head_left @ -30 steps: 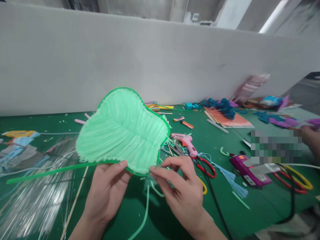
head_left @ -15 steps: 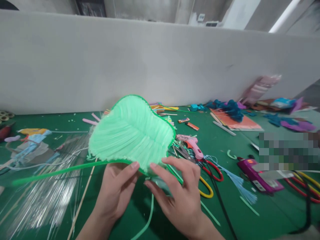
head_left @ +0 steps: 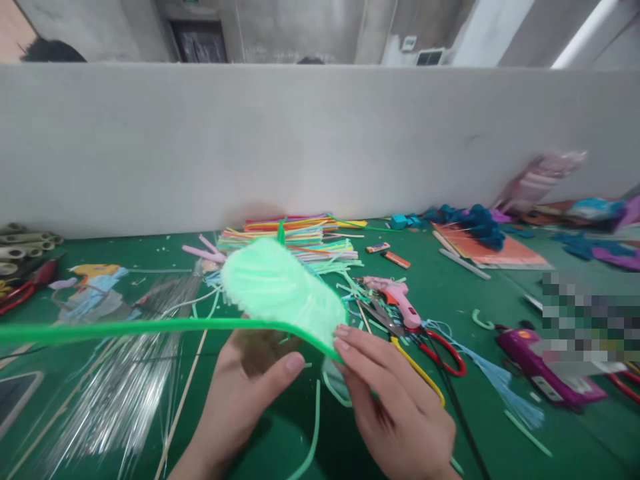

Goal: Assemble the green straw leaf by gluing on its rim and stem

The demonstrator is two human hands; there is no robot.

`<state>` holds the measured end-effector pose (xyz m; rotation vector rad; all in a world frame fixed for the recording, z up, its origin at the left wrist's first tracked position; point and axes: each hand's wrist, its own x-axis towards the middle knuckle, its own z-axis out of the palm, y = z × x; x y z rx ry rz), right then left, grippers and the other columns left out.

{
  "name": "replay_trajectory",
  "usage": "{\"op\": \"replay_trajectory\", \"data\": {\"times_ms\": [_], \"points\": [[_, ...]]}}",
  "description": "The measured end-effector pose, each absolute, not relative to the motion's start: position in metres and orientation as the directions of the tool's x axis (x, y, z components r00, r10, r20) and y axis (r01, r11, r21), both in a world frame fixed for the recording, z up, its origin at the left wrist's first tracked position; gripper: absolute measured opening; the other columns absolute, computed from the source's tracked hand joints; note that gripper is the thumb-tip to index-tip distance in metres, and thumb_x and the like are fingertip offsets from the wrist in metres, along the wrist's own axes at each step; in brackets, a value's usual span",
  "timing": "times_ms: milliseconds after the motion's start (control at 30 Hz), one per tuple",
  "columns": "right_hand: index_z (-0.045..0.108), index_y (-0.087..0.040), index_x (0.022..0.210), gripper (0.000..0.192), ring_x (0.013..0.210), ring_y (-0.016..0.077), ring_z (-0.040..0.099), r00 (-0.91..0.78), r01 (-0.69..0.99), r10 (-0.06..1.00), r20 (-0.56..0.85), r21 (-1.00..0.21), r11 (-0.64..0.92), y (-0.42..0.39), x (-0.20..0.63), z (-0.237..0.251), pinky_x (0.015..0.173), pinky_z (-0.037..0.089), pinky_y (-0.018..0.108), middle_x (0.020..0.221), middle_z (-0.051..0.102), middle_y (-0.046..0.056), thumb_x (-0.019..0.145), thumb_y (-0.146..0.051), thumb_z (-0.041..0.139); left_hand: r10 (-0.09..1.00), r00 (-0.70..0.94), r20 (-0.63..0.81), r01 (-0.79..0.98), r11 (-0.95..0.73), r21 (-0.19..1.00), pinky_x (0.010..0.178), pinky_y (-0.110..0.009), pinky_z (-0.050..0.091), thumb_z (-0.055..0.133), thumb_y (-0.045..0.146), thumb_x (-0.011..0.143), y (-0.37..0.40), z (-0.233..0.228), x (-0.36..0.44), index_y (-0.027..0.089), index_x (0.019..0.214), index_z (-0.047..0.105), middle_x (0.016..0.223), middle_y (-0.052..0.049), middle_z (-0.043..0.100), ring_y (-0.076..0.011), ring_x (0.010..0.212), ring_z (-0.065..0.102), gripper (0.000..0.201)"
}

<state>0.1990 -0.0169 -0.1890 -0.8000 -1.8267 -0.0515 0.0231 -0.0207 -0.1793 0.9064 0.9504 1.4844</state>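
A pale green pipe-cleaner leaf (head_left: 280, 280) with a brighter green edge is held up over the table, tilted so its face looks foreshortened. A long green pipe-cleaner strand (head_left: 125, 329) runs from its near edge out to the left. My right hand (head_left: 395, 400) pinches the leaf's near right end between thumb and fingers. Under the near edge is my left hand (head_left: 255, 380), its thumb spread away from the leaf and its other fingers partly hidden behind it. A loose light green strip (head_left: 315, 427) lies below, between the hands.
Bundled pipe cleaners (head_left: 300, 233) lie by the white partition (head_left: 300, 140). To the right are a pink glue gun (head_left: 400, 300), scissors (head_left: 447, 353), blue tassel (head_left: 505, 380) and purple device (head_left: 545, 373). Clear thin rods (head_left: 135, 387) and a yellow glue gun (head_left: 95, 270) lie left.
The leaf has tipped flatter, showing less of its face. My left thumb has come off its edge, and my right hand has shifted right and closed on its end.
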Motion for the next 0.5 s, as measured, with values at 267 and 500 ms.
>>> {"op": "replay_trajectory", "data": {"times_ms": [267,500], "points": [[0.069,-0.015,0.108,0.025,0.1,0.0131,0.07,-0.276,0.391,0.593,0.757,-0.475,0.788,-0.01,0.207,-0.182,0.091,0.057,0.021,0.103,0.075,0.008,0.09,-0.001,0.059,0.865,-0.368,0.342,0.004,-0.366,0.93,0.083,-0.023,0.055,0.083,0.02,0.071,-0.008,-0.182,-0.02,0.028,0.1,0.069,0.133,-0.004,0.064,-0.0238,0.123,0.06,0.033],[0.07,-0.017,0.108,0.016,0.091,0.0185,0.07,-0.37,0.424,0.641,0.673,-0.491,0.761,0.0,0.19,-0.177,0.082,0.059,0.031,0.1,0.075,0.006,0.092,-0.019,0.067,0.888,-0.258,0.381,0.395,-0.262,0.88,0.066,-0.019,0.05,0.076,0.024,0.077,-0.012,-0.19,-0.035,0.028,0.082,0.066,0.107,-0.001,0.064,-0.0185,0.103,0.063,0.012]]}}
